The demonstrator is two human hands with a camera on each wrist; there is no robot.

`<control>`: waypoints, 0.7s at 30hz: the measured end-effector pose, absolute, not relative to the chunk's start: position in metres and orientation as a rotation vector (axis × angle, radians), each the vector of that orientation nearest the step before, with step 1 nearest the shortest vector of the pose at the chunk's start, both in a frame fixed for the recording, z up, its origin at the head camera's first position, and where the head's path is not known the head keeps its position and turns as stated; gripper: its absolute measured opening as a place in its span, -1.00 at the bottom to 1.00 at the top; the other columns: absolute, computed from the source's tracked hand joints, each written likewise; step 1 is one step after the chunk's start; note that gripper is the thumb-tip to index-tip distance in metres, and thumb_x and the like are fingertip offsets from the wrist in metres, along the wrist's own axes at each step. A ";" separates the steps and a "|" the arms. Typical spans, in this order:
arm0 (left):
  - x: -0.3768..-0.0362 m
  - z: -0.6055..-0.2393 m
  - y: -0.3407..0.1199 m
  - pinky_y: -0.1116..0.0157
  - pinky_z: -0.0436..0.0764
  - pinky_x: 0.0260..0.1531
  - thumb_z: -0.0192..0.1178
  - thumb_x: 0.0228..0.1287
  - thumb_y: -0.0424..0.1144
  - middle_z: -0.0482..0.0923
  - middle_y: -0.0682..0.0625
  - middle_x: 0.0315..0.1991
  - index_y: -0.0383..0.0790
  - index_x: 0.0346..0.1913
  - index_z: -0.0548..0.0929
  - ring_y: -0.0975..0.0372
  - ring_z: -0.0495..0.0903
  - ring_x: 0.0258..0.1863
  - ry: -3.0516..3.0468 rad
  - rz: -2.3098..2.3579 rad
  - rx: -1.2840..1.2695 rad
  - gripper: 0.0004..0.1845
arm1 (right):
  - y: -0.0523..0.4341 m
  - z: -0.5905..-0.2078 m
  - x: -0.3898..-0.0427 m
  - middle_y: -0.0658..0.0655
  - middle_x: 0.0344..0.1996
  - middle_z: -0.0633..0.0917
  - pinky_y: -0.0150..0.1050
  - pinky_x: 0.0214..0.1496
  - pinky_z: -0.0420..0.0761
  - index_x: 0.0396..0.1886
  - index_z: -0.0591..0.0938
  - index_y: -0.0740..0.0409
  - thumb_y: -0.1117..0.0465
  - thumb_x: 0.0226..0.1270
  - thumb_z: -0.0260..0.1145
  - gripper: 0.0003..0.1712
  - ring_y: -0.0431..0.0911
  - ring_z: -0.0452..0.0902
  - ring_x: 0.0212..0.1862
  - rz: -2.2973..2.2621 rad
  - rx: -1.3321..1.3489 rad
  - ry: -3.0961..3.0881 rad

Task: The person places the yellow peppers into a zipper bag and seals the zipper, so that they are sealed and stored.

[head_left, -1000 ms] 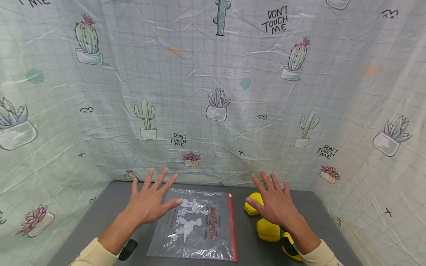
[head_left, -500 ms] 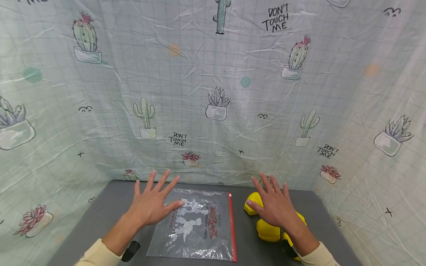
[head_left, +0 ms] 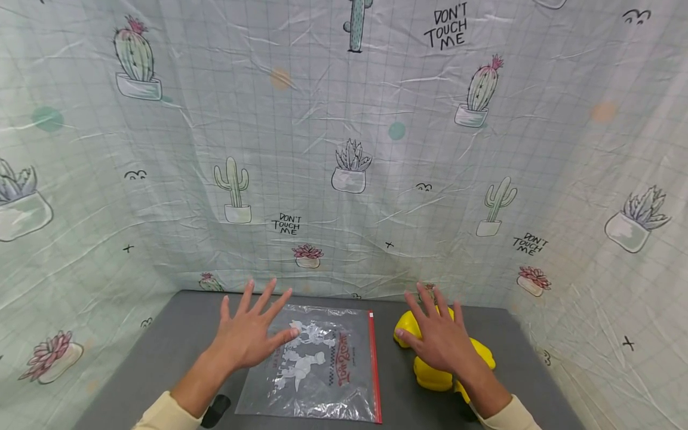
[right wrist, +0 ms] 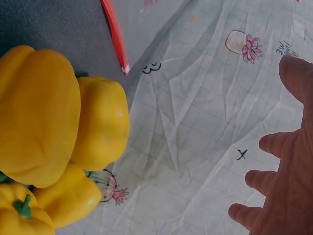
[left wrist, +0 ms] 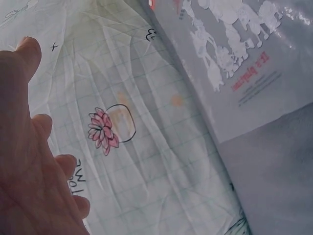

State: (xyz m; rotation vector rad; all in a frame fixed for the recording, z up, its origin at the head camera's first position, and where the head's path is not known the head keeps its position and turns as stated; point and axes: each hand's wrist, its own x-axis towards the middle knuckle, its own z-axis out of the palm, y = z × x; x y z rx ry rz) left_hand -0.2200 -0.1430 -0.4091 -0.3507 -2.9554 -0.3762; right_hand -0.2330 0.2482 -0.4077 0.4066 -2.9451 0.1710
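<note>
A clear zip bag (head_left: 317, 370) with white figures and a red seal strip lies flat on the grey table (head_left: 161, 340); the bag (left wrist: 234, 54) also shows in the left wrist view. My left hand (head_left: 248, 334) hovers over its left edge, fingers spread and straight, holding nothing. Several yellow bell peppers (head_left: 432, 375) sit to the right of the bag, seen close in the right wrist view as peppers (right wrist: 44, 117). My right hand (head_left: 438, 334) hovers spread above them, partly hiding them, gripping nothing.
A cactus-print curtain (head_left: 349, 173) walls the table at the back and both sides. A small black object (head_left: 217, 407) lies near my left forearm at the table's front.
Both hands have drifted slightly forward and down in the view, still spread. The bag and peppers have not moved.
</note>
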 end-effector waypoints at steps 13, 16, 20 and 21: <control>-0.220 -0.427 -0.137 -0.60 -0.21 0.40 -0.07 0.36 0.55 -0.07 -0.01 0.73 0.32 0.67 0.11 -0.28 -0.22 0.69 -2.980 -0.379 -0.353 -0.10 | 0.246 -0.417 -0.232 0.22 0.69 0.11 0.58 0.53 -0.04 0.68 0.21 -0.09 -0.33 0.46 0.23 -0.07 0.39 -0.06 0.67 0.200 0.415 -2.963; -0.220 -0.429 -0.136 -0.60 -0.22 0.40 -0.01 0.38 0.50 -0.08 -0.01 0.74 0.30 0.66 0.12 -0.28 -0.23 0.69 -2.990 -0.398 -0.349 -0.12 | 0.245 -0.419 -0.232 0.23 0.69 0.12 0.56 0.55 -0.03 0.67 0.22 -0.08 -0.34 0.44 0.23 -0.05 0.38 -0.05 0.67 0.205 0.407 -2.961; -0.220 -0.433 -0.134 -0.60 -0.21 0.41 0.03 0.38 0.47 -0.06 -0.01 0.73 0.29 0.66 0.14 -0.28 -0.22 0.69 -2.989 -0.416 -0.357 -0.13 | 0.244 -0.423 -0.232 0.23 0.69 0.11 0.53 0.57 -0.04 0.67 0.22 -0.06 -0.36 0.42 0.23 -0.03 0.37 -0.04 0.67 0.223 0.408 -2.967; -0.220 -0.435 -0.133 -0.59 -0.20 0.41 0.03 0.38 0.48 -0.05 -0.01 0.73 0.29 0.66 0.14 -0.28 -0.21 0.69 -2.985 -0.417 -0.360 -0.13 | 0.244 -0.424 -0.232 0.23 0.69 0.10 0.52 0.58 -0.04 0.67 0.22 -0.06 -0.37 0.42 0.22 -0.03 0.36 -0.04 0.67 0.227 0.410 -2.973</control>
